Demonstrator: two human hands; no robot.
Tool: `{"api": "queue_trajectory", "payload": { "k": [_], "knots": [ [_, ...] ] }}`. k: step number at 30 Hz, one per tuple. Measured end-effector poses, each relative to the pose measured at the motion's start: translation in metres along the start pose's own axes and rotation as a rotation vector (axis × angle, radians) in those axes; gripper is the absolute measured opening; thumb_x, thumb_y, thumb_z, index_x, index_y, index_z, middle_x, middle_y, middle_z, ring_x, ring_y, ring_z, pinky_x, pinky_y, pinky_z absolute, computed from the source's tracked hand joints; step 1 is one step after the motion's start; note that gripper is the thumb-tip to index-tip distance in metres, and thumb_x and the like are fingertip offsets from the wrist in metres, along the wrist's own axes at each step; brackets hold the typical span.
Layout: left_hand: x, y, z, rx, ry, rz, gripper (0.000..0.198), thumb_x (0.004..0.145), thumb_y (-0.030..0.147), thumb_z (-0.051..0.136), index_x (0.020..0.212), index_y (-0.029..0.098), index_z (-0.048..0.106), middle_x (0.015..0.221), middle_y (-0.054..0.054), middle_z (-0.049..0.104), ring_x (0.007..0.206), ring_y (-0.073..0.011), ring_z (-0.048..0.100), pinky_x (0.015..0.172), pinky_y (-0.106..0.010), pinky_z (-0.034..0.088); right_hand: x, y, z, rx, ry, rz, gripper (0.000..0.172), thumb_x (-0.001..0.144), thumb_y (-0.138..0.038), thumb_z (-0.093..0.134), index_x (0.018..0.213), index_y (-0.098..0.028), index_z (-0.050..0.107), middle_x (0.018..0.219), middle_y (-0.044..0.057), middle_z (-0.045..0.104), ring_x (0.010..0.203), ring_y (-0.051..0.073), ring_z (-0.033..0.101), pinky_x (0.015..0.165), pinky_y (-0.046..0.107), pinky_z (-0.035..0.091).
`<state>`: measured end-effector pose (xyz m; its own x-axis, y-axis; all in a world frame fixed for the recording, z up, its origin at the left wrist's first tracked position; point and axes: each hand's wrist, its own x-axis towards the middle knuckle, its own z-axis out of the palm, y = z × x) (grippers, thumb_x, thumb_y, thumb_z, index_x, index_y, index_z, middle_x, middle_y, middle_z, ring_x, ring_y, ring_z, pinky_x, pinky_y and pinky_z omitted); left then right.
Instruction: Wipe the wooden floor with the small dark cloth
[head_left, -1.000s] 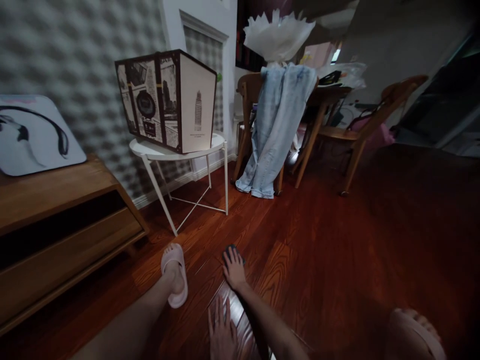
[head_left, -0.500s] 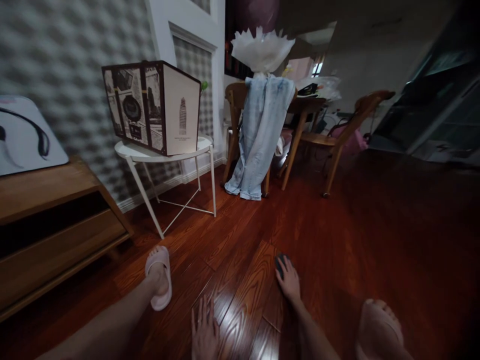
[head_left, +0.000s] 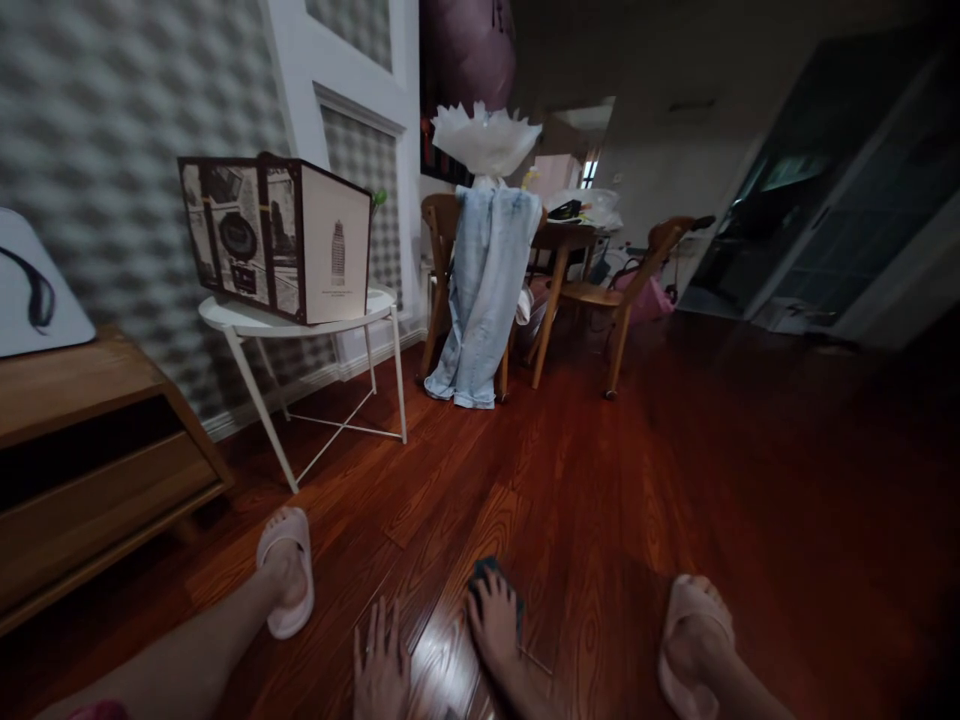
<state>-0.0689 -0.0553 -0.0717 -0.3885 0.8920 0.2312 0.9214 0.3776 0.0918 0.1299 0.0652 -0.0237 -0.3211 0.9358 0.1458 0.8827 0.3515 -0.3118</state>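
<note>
My right hand (head_left: 495, 618) lies on a dark green cloth (head_left: 519, 606) on the glossy red-brown wood floor (head_left: 585, 480). Parts of the cloth show beyond the fingertips and along the hand's right side; the palm hides the rest. To its left, my left hand (head_left: 381, 665) is low at the bottom of the view, fingers stretched out and apart, with nothing in it. A ring shows on one of its fingers. Whether this hand touches the floor I cannot tell. My feet in pale pink slippers (head_left: 296, 600) stand wide on both sides.
A white round side table (head_left: 225, 315) carries a suitcase-style box (head_left: 337, 260). At the left stands a wooden cabinet (head_left: 105, 490). Pale blue jeans (head_left: 480, 300) hang over a chair, their hems reaching the floor. Another wooden chair (head_left: 600, 293) stands by the dining table. The right side is dark.
My right hand has moved left and closer to me with the cloth, nearer to my left hand. More of the cloth shows. The view has turned slightly right and up.
</note>
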Motion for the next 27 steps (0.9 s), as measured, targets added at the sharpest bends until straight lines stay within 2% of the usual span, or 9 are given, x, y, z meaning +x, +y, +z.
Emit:
{"api": "queue_trajectory", "payload": {
  "k": [3,6,9,12,15,17,20,24,27],
  "knots": [
    [0.002,-0.001,0.006,-0.016,-0.009,0.000,0.077,0.080,0.034,0.046,0.152,0.045,0.022,0.162,0.009,0.037,0.153,-0.0297,0.029,0.125,-0.062,0.023,-0.008,-0.014,0.005,0.074,-0.069,-0.181,0.044,0.098,-0.038,0.043,0.139,-0.037,0.060,0.154,0.002,0.051,0.141,0.025,0.045,0.114,0.045,0.038],
    [0.007,-0.001,0.011,-0.022,-0.020,-0.009,0.077,0.076,0.037,0.048,0.149,0.050,0.026,0.161,0.012,0.038,0.152,-0.0320,0.030,0.123,-0.064,0.025,0.006,0.017,-0.002,0.059,-0.100,-0.207,0.050,0.098,-0.034,0.039,0.146,-0.038,0.052,0.159,-0.001,0.044,0.147,0.022,0.038,0.118,0.044,0.035],
    [0.013,0.000,0.013,-0.030,-0.027,-0.022,0.078,0.072,0.039,0.050,0.146,0.054,0.029,0.160,0.015,0.040,0.151,-0.0329,0.030,0.120,-0.065,0.028,0.025,0.085,-0.018,-0.045,-0.018,-0.005,0.057,0.095,-0.026,0.029,0.147,-0.032,0.053,0.159,0.001,0.044,0.148,0.023,0.037,0.119,0.045,0.033],
    [0.015,0.000,0.015,-0.050,-0.030,-0.035,0.080,0.070,0.038,0.050,0.145,0.057,0.029,0.159,0.017,0.041,0.151,-0.0334,0.031,0.120,-0.066,0.026,0.024,0.159,-0.031,-0.160,0.148,0.276,0.063,0.092,-0.023,0.022,0.147,-0.023,0.054,0.158,0.008,0.045,0.148,0.026,0.037,0.117,0.049,0.034],
    [0.012,0.000,0.015,-0.077,-0.040,-0.041,0.080,0.071,0.038,0.050,0.146,0.057,0.029,0.159,0.017,0.042,0.151,-0.0328,0.031,0.121,-0.066,0.025,0.004,0.193,-0.033,-0.214,0.302,0.465,0.066,0.092,-0.026,0.018,0.151,-0.018,0.047,0.160,0.014,0.041,0.149,0.030,0.033,0.114,0.058,0.035],
    [0.009,0.001,0.013,-0.092,-0.050,-0.038,0.077,0.073,0.038,0.048,0.146,0.057,0.030,0.159,0.018,0.042,0.152,-0.0315,0.029,0.121,-0.065,0.025,-0.007,0.183,-0.029,-0.229,0.383,0.560,0.067,0.093,-0.030,0.016,0.154,-0.017,0.042,0.161,0.017,0.038,0.150,0.034,0.031,0.111,0.066,0.035],
    [0.004,0.002,0.009,-0.120,-0.041,-0.029,0.074,0.077,0.040,0.047,0.147,0.056,0.030,0.160,0.018,0.039,0.154,-0.0315,0.024,0.120,-0.066,0.023,-0.011,0.128,-0.014,-0.219,0.401,0.550,0.066,0.094,-0.030,0.016,0.154,-0.021,0.042,0.158,0.017,0.042,0.149,0.036,0.033,0.109,0.071,0.033],
    [0.000,0.005,0.003,-0.146,-0.025,0.008,0.077,0.078,0.040,0.049,0.151,0.051,0.027,0.164,0.014,0.033,0.155,-0.0331,0.019,0.122,-0.066,0.017,-0.016,0.029,0.014,-0.090,0.166,0.201,0.059,0.095,-0.029,0.027,0.147,-0.032,0.053,0.154,0.006,0.050,0.147,0.033,0.038,0.115,0.063,0.033],
    [-0.001,0.006,0.001,-0.124,-0.019,0.017,0.080,0.077,0.039,0.048,0.151,0.050,0.020,0.165,0.015,0.029,0.156,-0.0303,0.015,0.123,-0.064,0.015,-0.029,-0.027,0.033,0.024,-0.006,-0.057,0.053,0.097,-0.033,0.037,0.148,-0.040,0.049,0.158,-0.004,0.043,0.149,0.031,0.035,0.118,0.059,0.034]
  ]
}}
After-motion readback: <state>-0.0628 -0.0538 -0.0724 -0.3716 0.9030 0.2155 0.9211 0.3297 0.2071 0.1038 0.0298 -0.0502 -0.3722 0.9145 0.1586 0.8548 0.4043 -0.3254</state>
